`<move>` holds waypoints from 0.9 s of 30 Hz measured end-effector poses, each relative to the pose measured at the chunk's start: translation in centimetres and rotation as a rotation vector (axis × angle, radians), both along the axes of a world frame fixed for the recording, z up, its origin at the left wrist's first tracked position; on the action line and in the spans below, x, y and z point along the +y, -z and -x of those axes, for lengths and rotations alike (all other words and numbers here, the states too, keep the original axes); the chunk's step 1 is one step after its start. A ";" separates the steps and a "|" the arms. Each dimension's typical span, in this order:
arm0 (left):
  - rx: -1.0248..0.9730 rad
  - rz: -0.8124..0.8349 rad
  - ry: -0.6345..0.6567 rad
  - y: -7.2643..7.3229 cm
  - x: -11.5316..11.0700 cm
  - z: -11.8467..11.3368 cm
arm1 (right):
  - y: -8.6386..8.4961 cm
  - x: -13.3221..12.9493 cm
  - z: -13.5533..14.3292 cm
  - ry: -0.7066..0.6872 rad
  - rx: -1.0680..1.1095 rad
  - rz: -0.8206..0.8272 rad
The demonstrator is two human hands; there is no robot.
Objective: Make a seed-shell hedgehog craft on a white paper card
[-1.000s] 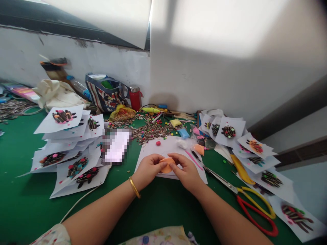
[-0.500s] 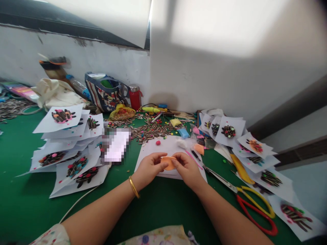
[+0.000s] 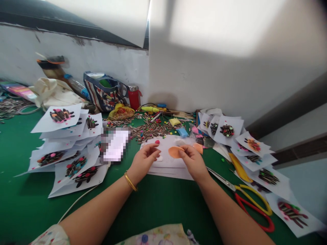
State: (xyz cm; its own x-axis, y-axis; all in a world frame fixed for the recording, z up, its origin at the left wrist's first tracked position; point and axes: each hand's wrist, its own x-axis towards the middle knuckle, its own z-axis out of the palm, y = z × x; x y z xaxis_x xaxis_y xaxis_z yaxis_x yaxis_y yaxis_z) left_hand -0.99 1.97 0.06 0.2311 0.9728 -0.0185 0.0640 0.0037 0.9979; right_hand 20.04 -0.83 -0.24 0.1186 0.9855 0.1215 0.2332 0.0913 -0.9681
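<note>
A flat, rounded piece of orange clay (image 3: pixel 175 152) is pinched by its right edge between the thumb and fingers of my right hand (image 3: pixel 192 162). To its left, my left hand (image 3: pixel 145 161) is off the clay, its thumb and fingertips apart with nothing seen between them. Both hands are over white paper (image 3: pixel 168 170) on the green table. A small red ball (image 3: pixel 157 142) lies at the paper's back left, and a small white lump (image 3: pixel 159 158) is beside my left fingertips.
Large scissors (image 3: pixel 236 188) lie right of my right hand. Papers with seed-and-clay figures are stacked at left (image 3: pixel 53 143) and right (image 3: pixel 255 160). Loose sunflower seeds (image 3: pixel 150 131) spread behind the paper. A red flask (image 3: pixel 134 97) stands near the wall.
My left hand has let go of the orange clay and moved left. The clay stays in my right hand, now more exposed and turned flatter. The white lump has come into view.
</note>
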 end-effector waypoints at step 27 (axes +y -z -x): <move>0.829 -0.598 0.205 1.7 0.1 0.2 | 2.1 1.7 1.6 -0.104 -0.389 0.005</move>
State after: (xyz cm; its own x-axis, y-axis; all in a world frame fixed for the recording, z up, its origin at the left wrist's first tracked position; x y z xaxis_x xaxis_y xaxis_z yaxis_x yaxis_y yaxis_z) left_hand -1.21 2.09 -1.65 0.5279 0.8188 0.2254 0.6736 -0.5654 0.4761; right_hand 18.46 0.82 -2.37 -0.0360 0.9904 0.1333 0.5724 0.1298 -0.8097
